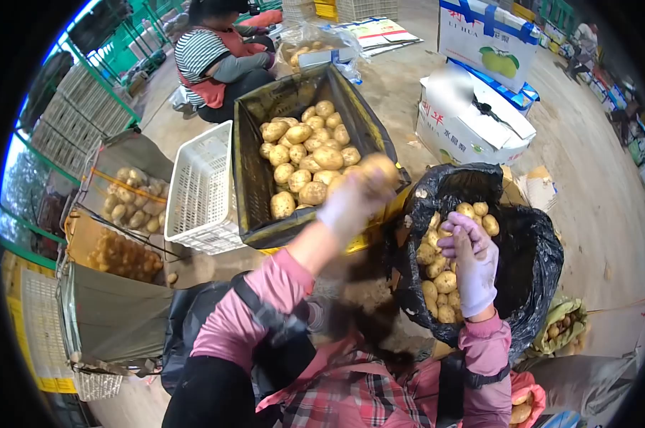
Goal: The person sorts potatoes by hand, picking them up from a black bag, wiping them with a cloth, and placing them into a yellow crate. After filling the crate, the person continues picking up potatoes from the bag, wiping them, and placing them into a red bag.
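Against left hand [349, 205]; one potato [379, 171]

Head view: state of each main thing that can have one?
Left hand: fingers closed on a potato, blurred
Right hand: fingers bent, over black bag; grip unclear
Lined crate: open, part-filled with loose potatoes
White crate: upright, open-topped, beside lined crate
Black bag: open, potatoes inside
Green sack: mouth open
Red bag: open, potatoes showing
Upper pear box: upright, blue-taped
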Demonstrator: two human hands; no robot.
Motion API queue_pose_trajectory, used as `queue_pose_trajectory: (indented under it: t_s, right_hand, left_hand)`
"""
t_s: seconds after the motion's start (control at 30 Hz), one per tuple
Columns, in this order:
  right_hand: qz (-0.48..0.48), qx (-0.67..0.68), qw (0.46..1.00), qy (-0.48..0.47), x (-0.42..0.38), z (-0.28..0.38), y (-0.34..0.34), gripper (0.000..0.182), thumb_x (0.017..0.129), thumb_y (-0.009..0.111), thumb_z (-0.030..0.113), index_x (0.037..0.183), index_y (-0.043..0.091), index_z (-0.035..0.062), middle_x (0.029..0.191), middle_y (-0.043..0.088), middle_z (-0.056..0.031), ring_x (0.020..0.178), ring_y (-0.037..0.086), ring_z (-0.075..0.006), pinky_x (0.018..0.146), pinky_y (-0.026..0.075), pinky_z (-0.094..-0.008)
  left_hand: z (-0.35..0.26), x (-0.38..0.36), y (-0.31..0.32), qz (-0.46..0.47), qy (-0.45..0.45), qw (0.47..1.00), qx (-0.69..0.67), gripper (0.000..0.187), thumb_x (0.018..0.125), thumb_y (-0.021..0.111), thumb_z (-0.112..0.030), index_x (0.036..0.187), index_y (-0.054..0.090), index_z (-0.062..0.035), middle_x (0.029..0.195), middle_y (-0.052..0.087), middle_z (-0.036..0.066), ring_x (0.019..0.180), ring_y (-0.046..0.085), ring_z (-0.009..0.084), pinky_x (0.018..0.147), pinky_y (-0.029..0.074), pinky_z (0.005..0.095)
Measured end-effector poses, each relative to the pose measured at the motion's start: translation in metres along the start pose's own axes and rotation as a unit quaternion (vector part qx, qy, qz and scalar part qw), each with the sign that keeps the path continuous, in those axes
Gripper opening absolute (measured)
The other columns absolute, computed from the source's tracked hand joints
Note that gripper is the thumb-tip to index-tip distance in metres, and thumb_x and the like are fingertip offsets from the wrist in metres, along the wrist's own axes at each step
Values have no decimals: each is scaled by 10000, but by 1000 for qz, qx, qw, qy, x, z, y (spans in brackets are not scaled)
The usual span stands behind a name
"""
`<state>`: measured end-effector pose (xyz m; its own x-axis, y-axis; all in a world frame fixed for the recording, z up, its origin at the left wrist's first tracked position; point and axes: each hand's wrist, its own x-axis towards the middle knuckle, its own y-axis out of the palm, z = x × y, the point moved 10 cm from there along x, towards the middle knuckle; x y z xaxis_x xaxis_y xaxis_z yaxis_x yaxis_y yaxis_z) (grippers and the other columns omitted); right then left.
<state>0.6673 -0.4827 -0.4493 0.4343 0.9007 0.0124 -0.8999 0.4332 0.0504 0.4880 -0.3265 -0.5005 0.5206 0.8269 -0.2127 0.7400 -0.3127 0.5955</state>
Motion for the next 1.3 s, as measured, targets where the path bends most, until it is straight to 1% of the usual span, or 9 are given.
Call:
queue_pose_trajectory:
  t_s: [0.07,0.23,0.37,0.53,0.7,0.9,1.1,1.17,1.3]
  right_hand:
    - [-20,-1,998,-52,-1,5,0,252,985,557,92,1206,621,-11,1039,672,-73,798,643,-105,708,519,-222]
    - [-80,-100,984,-127,23,23,-53,234,939,557,36,1143,658,-18,939,689,-56,731,620,-78,653,501,-222]
    - [-140,-78,987,-29,74,-18,-151,283,956,578,162,1167,648,-15,970,696,-58,816,631,-88,686,490,-222]
    - [-188,-408,886,115,117,-163,-260,549,799,710,398,1161,655,-12,1088,693,-214,990,673,-295,908,495,-344]
    - [-86,-454,878,124,169,-274,-220,611,809,677,401,1327,571,94,1188,663,-198,1136,620,-331,992,465,-379]
    - [-151,-574,779,203,211,-326,-175,729,783,705,359,1439,416,225,1268,588,-218,1180,582,-356,977,479,-449]
    - [-99,-401,900,142,220,-304,-166,770,682,841,327,1333,510,84,1098,678,-110,991,656,-255,860,522,-356]
    - [1,-64,969,238,203,-295,-146,630,768,807,65,1318,501,104,975,636,7,726,587,-83,585,468,-195]
    - [188,23,964,186,142,-136,-86,724,743,814,27,1373,466,111,1039,632,1,774,602,-84,656,503,-201]
  left_hand:
    - [-47,21,-31,-71,45,994,-70,421,1037,431,-315,1320,508,-12,1256,613,148,1179,580,278,1041,449,377]
    - [-51,30,-14,-3,42,993,-111,357,998,506,-248,1232,530,20,1307,582,190,1161,598,347,1027,483,452]
    - [-24,-22,72,93,23,994,57,492,1027,465,-310,1412,396,-11,1363,535,148,1184,576,284,1031,464,412]
    - [-10,-49,112,133,-2,967,217,531,1022,485,-356,1406,400,0,1324,556,134,1107,603,196,959,482,336]
    - [-5,-46,108,87,-8,967,241,401,1017,510,-232,1335,471,9,1261,592,120,1047,622,176,904,493,304]
    - [4,-26,75,-6,-38,978,207,503,971,576,-244,1349,458,65,1242,600,186,1020,639,207,902,507,315]
    - [8,-23,86,-14,-77,972,220,502,972,566,-237,1354,454,69,1259,598,182,1060,633,210,919,500,327]
    - [6,-29,95,32,-85,970,227,504,974,568,-225,1365,443,67,1291,573,177,1111,598,205,962,468,317]
    - [24,-42,104,101,-88,965,224,601,937,630,-200,1401,375,84,1345,521,195,1153,561,194,997,436,307]
